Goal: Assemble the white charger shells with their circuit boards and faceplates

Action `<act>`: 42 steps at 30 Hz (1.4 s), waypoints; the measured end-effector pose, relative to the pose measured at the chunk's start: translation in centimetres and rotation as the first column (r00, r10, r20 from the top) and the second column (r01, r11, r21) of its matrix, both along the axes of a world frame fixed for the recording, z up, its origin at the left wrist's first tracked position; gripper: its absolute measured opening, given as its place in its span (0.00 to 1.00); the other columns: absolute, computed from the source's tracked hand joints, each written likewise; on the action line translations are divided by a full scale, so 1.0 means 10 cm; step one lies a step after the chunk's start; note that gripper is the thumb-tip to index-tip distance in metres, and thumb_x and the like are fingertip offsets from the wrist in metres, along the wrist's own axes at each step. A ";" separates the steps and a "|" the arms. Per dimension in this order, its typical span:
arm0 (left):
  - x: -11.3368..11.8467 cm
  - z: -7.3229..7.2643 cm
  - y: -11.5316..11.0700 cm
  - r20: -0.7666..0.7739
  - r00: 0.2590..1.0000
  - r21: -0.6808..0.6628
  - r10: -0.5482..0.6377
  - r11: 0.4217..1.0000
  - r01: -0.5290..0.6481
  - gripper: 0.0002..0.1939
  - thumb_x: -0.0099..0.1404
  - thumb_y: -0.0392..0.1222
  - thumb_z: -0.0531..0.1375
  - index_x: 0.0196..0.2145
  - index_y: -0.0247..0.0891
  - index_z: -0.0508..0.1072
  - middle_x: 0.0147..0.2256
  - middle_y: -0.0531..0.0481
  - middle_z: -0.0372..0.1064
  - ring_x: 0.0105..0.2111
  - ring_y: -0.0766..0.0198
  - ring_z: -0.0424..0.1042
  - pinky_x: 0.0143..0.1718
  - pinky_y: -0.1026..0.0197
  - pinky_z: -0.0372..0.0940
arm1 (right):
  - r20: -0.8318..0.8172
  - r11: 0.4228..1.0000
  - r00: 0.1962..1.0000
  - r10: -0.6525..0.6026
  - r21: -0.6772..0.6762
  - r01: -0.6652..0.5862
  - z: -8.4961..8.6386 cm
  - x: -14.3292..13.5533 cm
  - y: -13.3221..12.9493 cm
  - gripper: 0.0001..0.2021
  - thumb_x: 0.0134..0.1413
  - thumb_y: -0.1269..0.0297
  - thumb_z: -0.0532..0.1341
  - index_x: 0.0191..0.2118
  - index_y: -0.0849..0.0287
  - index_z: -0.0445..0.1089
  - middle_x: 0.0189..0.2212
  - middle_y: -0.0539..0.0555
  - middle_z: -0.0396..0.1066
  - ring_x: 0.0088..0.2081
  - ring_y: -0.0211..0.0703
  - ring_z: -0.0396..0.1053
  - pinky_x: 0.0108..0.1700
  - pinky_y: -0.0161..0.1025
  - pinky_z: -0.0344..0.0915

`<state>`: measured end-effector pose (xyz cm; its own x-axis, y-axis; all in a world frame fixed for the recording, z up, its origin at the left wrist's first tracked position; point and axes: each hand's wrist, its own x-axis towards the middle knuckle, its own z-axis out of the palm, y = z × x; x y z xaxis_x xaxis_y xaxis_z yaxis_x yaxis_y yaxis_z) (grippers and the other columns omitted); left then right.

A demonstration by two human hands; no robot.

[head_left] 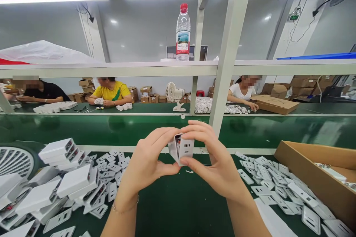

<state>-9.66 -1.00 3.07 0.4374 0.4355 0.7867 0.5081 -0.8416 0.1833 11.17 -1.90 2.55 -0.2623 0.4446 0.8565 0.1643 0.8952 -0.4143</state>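
Observation:
In front of me, above the green work surface, my left hand (pixel 151 155) grips a small white plastic housing (pixel 172 149) between thumb and fingers. Its end is open, and a bit of red shows inside. My right hand (pixel 210 155) pinches a white slotted cover plate (pixel 187 148) at its top and bottom edges. The plate stands at an angle against the housing's open end; whether it is seated cannot be told. Left of my hands lie stacked white housings (pixel 73 181) with open ends. Loose slotted cover plates (pixel 278 179) are heaped to the right.
A cardboard box (pixel 308 177) stands at the right and a round fan grille (pixel 15 161) at the left. Beyond runs a green conveyor belt (pixel 139 129). A metal post (pixel 230 44) carries a shelf with a water bottle (pixel 183 37). Several people sit across the belt.

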 end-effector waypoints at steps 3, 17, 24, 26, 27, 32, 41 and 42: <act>0.01 0.01 -0.02 -0.010 1.000 -0.011 0.017 1.000 -0.017 0.33 0.59 0.31 0.67 0.60 0.48 0.66 0.55 0.50 0.72 0.53 0.56 0.73 0.46 0.60 0.73 | -0.106 1.000 0.994 0.007 -0.028 -0.011 -0.02 -0.01 0.06 0.16 0.64 0.69 0.68 0.53 0.42 0.74 0.43 0.50 0.75 0.52 0.49 0.68 0.51 0.44 0.69; 0.05 -0.02 -0.01 0.057 0.995 -0.171 -0.087 0.981 0.095 0.34 0.56 0.27 0.65 0.59 0.47 0.68 0.56 0.52 0.71 0.52 0.60 0.72 0.46 0.63 0.74 | -0.218 0.989 0.970 0.108 -0.078 -0.127 -0.10 -0.07 0.15 0.13 0.62 0.67 0.69 0.49 0.42 0.80 0.36 0.52 0.74 0.43 0.50 0.65 0.45 0.46 0.68; 0.04 -0.03 0.01 0.058 0.992 -0.153 -0.111 0.981 0.118 0.32 0.58 0.27 0.65 0.59 0.45 0.68 0.56 0.50 0.71 0.52 0.60 0.72 0.46 0.64 0.74 | -0.084 0.991 0.996 0.003 -0.134 -0.014 -0.12 -0.05 0.18 0.12 0.64 0.62 0.67 0.51 0.37 0.78 0.50 0.53 0.60 0.56 0.50 0.61 0.59 0.48 0.62; 0.03 -0.03 0.01 0.043 0.997 -0.082 -0.069 0.994 0.072 0.31 0.59 0.28 0.66 0.58 0.45 0.68 0.56 0.50 0.72 0.52 0.59 0.73 0.45 0.63 0.74 | -0.116 0.979 0.993 0.031 -0.196 -0.054 -0.15 -0.08 0.21 0.13 0.65 0.59 0.67 0.52 0.37 0.76 0.56 0.53 0.60 0.62 0.51 0.58 0.63 0.49 0.60; 0.03 -0.03 0.02 0.033 0.999 -0.033 -0.040 0.999 0.041 0.30 0.59 0.29 0.66 0.58 0.45 0.68 0.55 0.50 0.72 0.52 0.59 0.73 0.45 0.63 0.73 | -0.158 0.967 0.985 0.063 -0.235 -0.099 -0.16 -0.10 0.23 0.15 0.64 0.58 0.68 0.55 0.36 0.74 0.59 0.52 0.59 0.65 0.51 0.56 0.63 0.49 0.61; 0.03 0.03 0.04 -0.027 1.000 0.183 0.010 0.983 -0.005 0.29 0.59 0.28 0.66 0.58 0.41 0.69 0.54 0.48 0.75 0.54 0.58 0.74 0.54 0.59 0.68 | -0.337 0.829 0.896 0.290 -0.379 -0.411 -0.18 -0.19 0.32 0.21 0.63 0.54 0.68 0.60 0.40 0.70 0.63 0.52 0.66 0.66 0.51 0.60 0.60 0.46 0.67; 0.16 0.08 -0.04 -0.044 0.987 0.377 0.153 0.918 -0.126 0.21 0.64 0.30 0.62 0.54 0.39 0.70 0.52 0.48 0.78 0.48 0.57 0.78 0.63 0.48 0.54 | -0.552 0.797 0.778 0.299 -0.305 -0.522 -0.21 -0.36 0.27 0.09 0.67 0.51 0.65 0.48 0.41 0.80 0.57 0.50 0.73 0.59 0.50 0.69 0.55 0.41 0.70; 0.16 0.08 -0.05 -0.039 0.987 0.382 0.157 0.915 -0.130 0.20 0.65 0.31 0.62 0.54 0.40 0.70 0.52 0.48 0.78 0.48 0.57 0.79 0.65 0.47 0.52 | -0.557 0.796 0.774 0.302 -0.299 -0.526 -0.21 -0.38 0.26 0.09 0.67 0.52 0.65 0.49 0.42 0.80 0.58 0.50 0.73 0.59 0.49 0.69 0.54 0.41 0.70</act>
